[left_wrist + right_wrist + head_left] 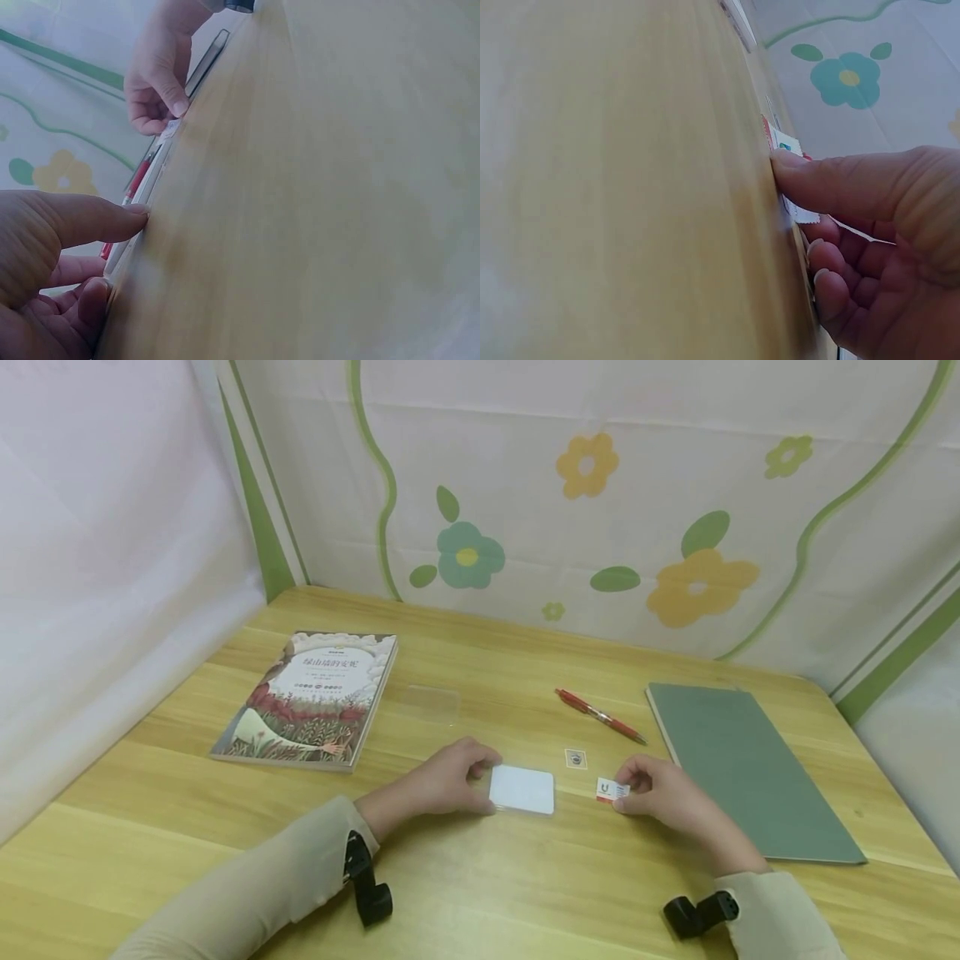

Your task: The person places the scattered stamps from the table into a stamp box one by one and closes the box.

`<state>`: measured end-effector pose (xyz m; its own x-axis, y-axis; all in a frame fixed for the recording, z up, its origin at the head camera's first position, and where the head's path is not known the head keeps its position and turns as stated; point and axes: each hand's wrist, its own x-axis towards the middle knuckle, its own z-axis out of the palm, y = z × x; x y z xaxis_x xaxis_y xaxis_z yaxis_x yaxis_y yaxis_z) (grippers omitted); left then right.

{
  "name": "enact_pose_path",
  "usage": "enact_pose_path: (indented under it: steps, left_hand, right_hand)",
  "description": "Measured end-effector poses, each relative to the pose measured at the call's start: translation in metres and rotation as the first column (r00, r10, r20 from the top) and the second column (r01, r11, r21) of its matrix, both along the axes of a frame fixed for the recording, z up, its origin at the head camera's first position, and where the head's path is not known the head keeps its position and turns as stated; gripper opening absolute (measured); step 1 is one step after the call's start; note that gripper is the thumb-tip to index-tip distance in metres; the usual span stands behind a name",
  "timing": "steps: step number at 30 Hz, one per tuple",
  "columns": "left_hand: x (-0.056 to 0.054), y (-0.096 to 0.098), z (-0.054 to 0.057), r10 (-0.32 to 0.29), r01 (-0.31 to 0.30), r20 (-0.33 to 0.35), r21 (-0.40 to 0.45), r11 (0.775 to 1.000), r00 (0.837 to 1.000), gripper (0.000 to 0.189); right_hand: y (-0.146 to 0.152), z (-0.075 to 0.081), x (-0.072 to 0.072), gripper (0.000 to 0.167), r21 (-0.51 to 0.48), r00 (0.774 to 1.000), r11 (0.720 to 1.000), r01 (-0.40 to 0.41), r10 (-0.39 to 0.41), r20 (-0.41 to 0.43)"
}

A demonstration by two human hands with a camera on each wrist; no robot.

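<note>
My left hand (453,779) grips the left end of a flat white rectangular case (522,789) with a clear rim, thumb at the near corner and fingers at the far corner. In the left wrist view, the case (152,174) appears edge-on on the table. To its right, my right hand (660,793) pinches a small white stamp (609,790) with a red strip. The stamp's toothed edge (808,217) shows beyond the thumb in the right wrist view. A second small stamp (576,759), beige with a dark picture, lies flat between and beyond the hands.
A clear plastic lid-like sheet (431,705) lies beyond the left hand, beside an illustrated book (311,702) at the left. A red pen (600,716) lies behind the stamps. At the right, a green notebook (757,777) reaches under the right forearm. A flowered curtain (525,485) hangs behind.
</note>
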<state>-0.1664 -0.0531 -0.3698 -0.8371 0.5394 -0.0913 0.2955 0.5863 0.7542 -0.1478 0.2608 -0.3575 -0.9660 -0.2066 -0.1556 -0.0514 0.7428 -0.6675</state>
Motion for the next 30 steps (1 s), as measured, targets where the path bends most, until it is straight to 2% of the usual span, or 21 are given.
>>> enact_pose_path:
  steps: [8,12,17,23,30]
  left_hand:
    - [0.0011,0.0007,0.0009,0.007,-0.007,0.014,0.007,1.0,1.0,0.057]
    - [0.0014,0.0004,0.0012,0.004,-0.004,0.014,0.003,1.0,1.0,0.057]
    - [0.0023,0.0005,0.0032,0.002,-0.002,0.017,-0.006,1.0,1.0,0.057]
    - [0.0027,0.0008,0.0036,0.001,-0.001,0.014,-0.007,1.0,1.0,0.057]
    - [0.0013,-0.0001,0.0029,0.005,-0.005,0.006,0.013,1.0,1.0,0.056]
  right_hand:
    - [0.002,-0.0011,-0.0042,0.02,-0.028,1.0,1.0,-0.01,0.01,0.014]
    - [0.002,-0.0013,-0.0054,0.013,-0.009,1.0,1.0,0.013,-0.013,0.019]
    - [0.0018,-0.0014,-0.0053,0.014,-0.015,0.997,0.998,0.065,-0.064,0.047]
    - [0.0014,-0.0012,-0.0048,0.018,-0.08,0.991,0.99,0.115,-0.108,0.085]
    - [0.0012,0.0018,-0.0055,0.023,-0.177,0.985,0.975,0.135,-0.113,0.131]
